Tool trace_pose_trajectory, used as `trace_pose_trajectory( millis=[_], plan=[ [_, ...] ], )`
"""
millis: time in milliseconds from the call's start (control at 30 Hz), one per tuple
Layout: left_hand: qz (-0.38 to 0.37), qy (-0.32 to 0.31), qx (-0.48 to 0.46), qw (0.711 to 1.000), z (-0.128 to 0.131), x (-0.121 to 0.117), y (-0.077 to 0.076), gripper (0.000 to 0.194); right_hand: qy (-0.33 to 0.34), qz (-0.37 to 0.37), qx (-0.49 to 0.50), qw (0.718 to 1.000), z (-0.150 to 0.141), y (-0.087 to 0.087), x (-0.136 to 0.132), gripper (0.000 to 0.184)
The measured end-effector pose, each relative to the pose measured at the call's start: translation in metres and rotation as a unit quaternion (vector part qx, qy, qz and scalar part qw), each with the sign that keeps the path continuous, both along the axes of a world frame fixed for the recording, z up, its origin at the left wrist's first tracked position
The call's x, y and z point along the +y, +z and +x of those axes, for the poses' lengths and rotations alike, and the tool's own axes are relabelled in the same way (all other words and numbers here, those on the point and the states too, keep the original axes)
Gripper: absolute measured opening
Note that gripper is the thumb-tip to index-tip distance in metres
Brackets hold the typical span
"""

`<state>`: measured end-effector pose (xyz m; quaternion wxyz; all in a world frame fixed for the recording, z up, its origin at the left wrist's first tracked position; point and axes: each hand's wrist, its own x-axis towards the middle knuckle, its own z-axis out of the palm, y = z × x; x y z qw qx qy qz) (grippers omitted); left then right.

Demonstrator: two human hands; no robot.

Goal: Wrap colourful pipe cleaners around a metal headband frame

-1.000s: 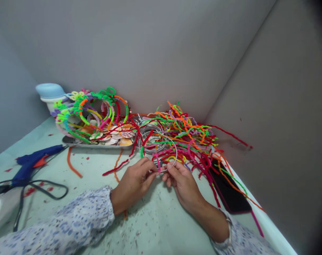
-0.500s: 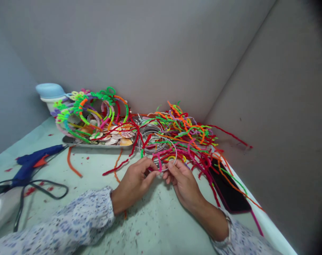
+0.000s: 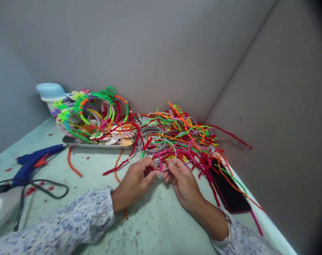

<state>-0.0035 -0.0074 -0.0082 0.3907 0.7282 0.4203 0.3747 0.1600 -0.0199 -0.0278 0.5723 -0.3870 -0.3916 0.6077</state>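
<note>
While pinching a pink fuzzy stem (image 3: 160,163) in the left hand (image 3: 136,178), the nearer one, at the near edge of a wire ring (image 3: 175,152), grasps that ring just rightward in the right hand (image 3: 184,181), pointing the stem's near length forward.

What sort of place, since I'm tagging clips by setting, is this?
Likely a craft workspace: a blue glue gun, a heap of pipe cleaners and a metal tray of shells share the table.
</note>
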Motion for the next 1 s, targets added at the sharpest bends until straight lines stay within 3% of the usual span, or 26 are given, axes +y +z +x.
trace_pose_trajectory(
  millis=[600, 1000],
  plan=[
    [-0.097, -0.009, -0.077, 0.992, 0.0040, 0.0018, 0.0018, 0.008, 0.011, -0.015, 0.052, 0.998, -0.0024, 0.0030, 0.0010, 0.017],
    [-0.046, -0.028, -0.025, 0.998, 0.0031, -0.0011, -0.0034, 0.009, 0.038, -0.008, 0.038, 0.999, -0.0012, 0.0036, 0.0024, 0.018]
  ],
)
